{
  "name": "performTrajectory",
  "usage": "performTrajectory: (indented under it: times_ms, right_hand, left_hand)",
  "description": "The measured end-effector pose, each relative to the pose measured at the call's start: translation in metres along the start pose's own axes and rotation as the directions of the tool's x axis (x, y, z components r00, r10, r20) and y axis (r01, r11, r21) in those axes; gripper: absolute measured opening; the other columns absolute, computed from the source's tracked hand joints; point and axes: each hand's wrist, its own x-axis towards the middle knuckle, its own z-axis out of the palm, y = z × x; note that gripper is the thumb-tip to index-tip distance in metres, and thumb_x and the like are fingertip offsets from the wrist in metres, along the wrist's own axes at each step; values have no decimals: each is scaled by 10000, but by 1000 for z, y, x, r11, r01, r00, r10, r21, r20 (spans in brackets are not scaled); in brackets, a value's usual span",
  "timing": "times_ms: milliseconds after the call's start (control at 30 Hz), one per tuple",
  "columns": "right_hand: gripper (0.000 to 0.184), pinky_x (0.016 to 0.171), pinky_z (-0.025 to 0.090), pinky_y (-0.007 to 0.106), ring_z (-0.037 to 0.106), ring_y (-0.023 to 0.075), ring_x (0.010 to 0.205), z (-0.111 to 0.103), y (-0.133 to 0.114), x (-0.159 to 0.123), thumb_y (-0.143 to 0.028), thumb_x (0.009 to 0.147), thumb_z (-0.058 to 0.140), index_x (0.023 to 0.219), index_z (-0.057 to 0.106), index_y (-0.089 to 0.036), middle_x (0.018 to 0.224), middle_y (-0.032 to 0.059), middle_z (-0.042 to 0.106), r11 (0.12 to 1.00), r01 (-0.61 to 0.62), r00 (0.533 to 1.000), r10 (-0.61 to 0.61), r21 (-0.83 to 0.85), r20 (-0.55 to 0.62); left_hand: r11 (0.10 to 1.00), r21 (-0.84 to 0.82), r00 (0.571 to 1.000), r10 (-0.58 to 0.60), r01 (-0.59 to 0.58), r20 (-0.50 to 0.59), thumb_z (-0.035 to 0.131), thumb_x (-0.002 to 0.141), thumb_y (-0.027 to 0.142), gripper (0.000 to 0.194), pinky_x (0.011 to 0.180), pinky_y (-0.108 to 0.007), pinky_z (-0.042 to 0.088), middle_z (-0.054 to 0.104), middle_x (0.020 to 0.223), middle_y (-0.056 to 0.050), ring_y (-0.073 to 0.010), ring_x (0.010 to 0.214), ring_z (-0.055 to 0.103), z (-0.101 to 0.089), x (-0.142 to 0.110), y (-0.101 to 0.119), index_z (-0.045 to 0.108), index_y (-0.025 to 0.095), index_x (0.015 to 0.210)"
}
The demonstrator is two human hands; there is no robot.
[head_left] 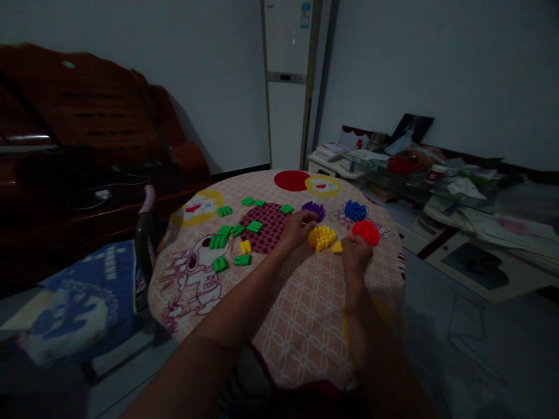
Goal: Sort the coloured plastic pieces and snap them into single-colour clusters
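Observation:
My left hand (299, 228) reaches over the table with bent fingers, a small gap showing between thumb and forefinger; nothing is visible in it. Its fingertips are beside a cluster of purple knobbly pieces (313, 209) and close to a cluster of yellow pieces (322, 237). My right hand (358, 254) is closed, and a small yellow piece (337, 247) with a pointed shape sticks out at its fingertips. Just beyond that hand sits a red cluster (367, 233), with a blue cluster (355, 210) farther back. What the right palm covers is hidden.
Several green pieces (220, 238) and a yellow piece (245, 247) lie on the left of the round, patterned tablecloth (301, 314). A chair with a blue cloth (96, 297) stands left. Cluttered shelving (419, 174) runs along the right; a wooden sofa (91, 116) is behind left.

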Motion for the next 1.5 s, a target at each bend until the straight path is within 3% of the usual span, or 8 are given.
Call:
performTrajectory:
  times_ms: [100,400,733,867,1033,1233,1367,1500]
  right_hand:
    - [141,538,459,281,609,199,585,4,4,2,-322,692,592,628,655,-213,621,44,674,989,19,999,-14,-145,39]
    - [327,556,450,265,605,181,566,8,20,5,-369,847,431,676,654,-201,566,27,648,983,68,984,-38,-172,175]
    - [325,521,442,247,609,164,540,8,14,2,-414,827,458,638,621,-206,603,25,672,988,-14,970,51,-152,238]
    - [315,511,451,253,616,166,513,6,11,1,-414,822,450,716,654,-199,580,-1,647,991,-86,974,104,-99,199]
    - [290,487,449,260,602,163,488,4,11,2,-402,808,462,740,661,-203,599,-6,659,989,-120,977,132,-83,168]
    - [321,489,429,260,576,155,478,5,15,4,-436,824,470,635,604,-214,567,-4,646,991,-83,984,98,-103,150]
    - [311,480,416,258,576,160,493,6,19,5,-444,813,477,683,636,-211,583,-3,649,990,-80,986,95,-112,136]
    - [332,483,427,262,578,162,487,6,21,5,-434,821,444,739,666,-201,593,4,655,992,-70,985,86,-110,148]
  left_hand:
    - [999,41,999,-33,34,-31,579,826,118,231,917,-344,560,753,1063,-95,-199,972,696,-3,3,-13,725,132,1004]
    - [984,115,983,-151,139,104,523,758,47,409,1013,-323,508,749,1145,-76,-215,1104,674,10,0,-33,749,155,1081]
    - [988,135,969,-110,81,223,470,755,60,421,956,-301,511,752,1092,-79,-205,1035,672,8,0,-35,738,127,1073]
    - [971,213,967,-155,111,202,524,793,125,419,886,-298,534,749,1095,-77,-200,971,681,-20,7,-33,706,140,1171]
    - [880,470,944,-209,68,255,631,766,181,215,751,-260,500,740,826,-32,-187,795,657,-85,6,-32,752,164,943]
    - [713,640,782,-559,285,275,746,689,144,239,612,-222,414,610,558,25,-123,585,555,-158,-11,-59,734,102,924]
    - [756,588,700,-585,288,409,775,630,116,267,627,-219,416,601,555,38,-117,623,553,-170,-21,-86,712,69,885]
    - [726,590,648,-645,353,406,780,582,110,225,638,-253,451,609,565,25,-141,622,573,-160,-21,-90,701,101,792]
